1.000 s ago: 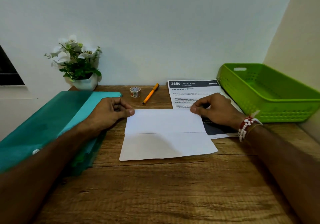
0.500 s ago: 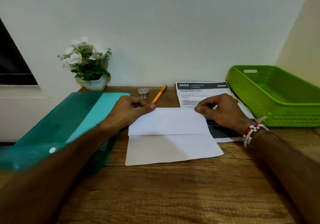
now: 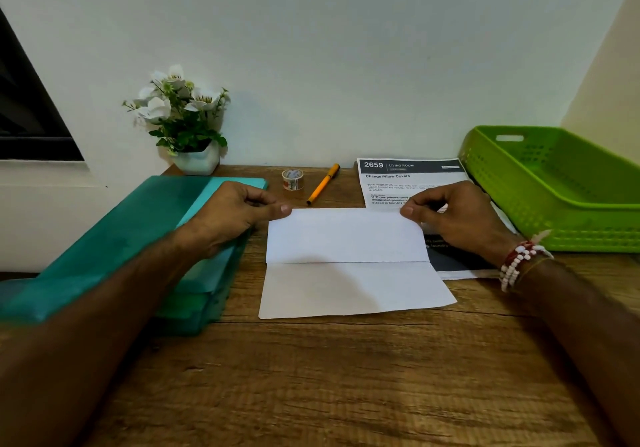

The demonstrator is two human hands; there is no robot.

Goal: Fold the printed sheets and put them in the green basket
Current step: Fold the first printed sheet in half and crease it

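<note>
White sheet [image 3: 346, 273], part-folded, is pinched at its far corners by left hand [image 3: 235, 214] and right hand [image 3: 460, 218]; none visible yet in green basket [image 3: 571, 225].

left grip [image 3: 235, 214] and right grip [image 3: 457, 218] pinching sheet [image 3: 346, 239] corners, forearms outstretched

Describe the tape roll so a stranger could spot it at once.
Start at the wooden desk against the white wall. Along its back edge, the tape roll sits between the flower pot and the orange pen. It alone is a small ring.
</note>
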